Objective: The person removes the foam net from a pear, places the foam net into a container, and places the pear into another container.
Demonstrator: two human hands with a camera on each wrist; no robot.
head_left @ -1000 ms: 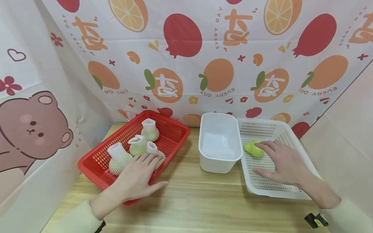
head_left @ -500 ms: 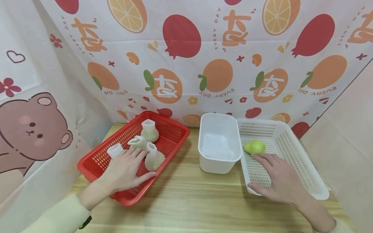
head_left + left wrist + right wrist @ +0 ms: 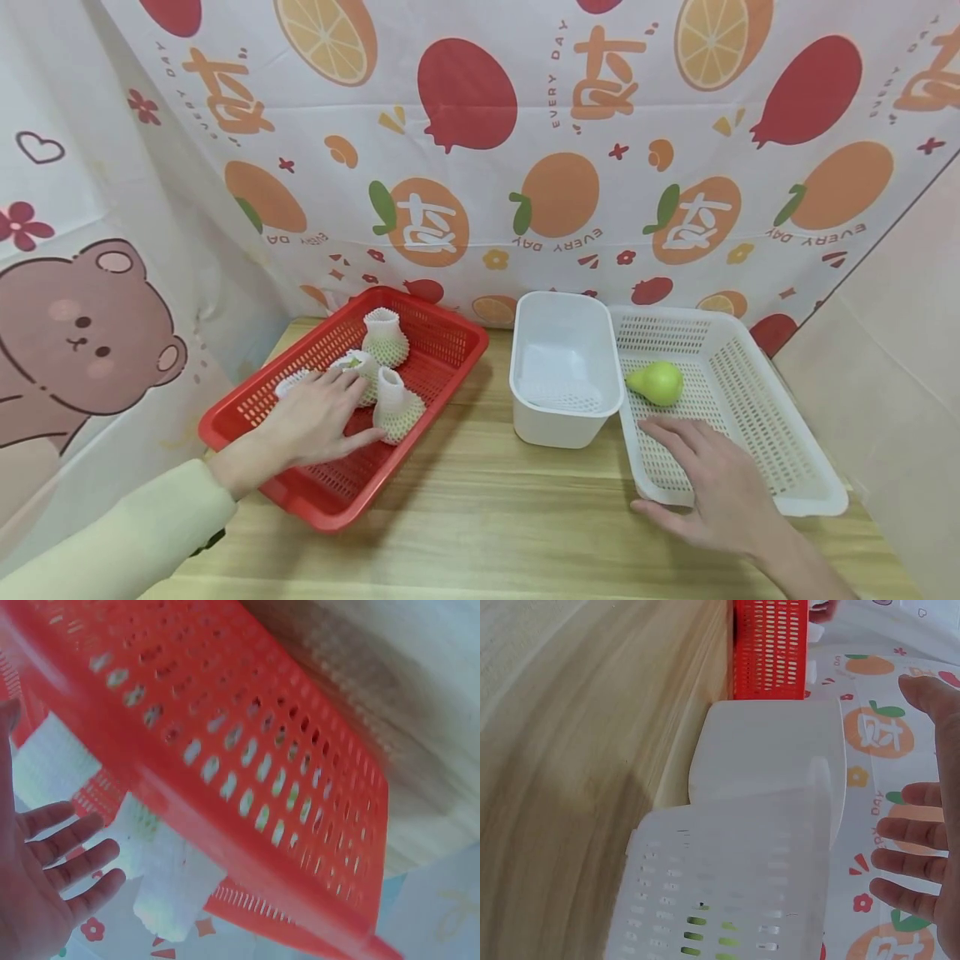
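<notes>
Fruit in netting (image 3: 367, 368) lies under the spread left hand (image 3: 317, 418); right hand (image 3: 716, 487), relaxed, empty, is nearer the pear (image 3: 658, 383).

I observe a screened-off indoor corner; whether of a home or workroom, I cannot determine. Evidence: a wood-grain table (image 3: 487, 517), fruit-print cloth (image 3: 517, 108) hung behind it, bear-print cloth (image 3: 90, 325) at left.
</notes>
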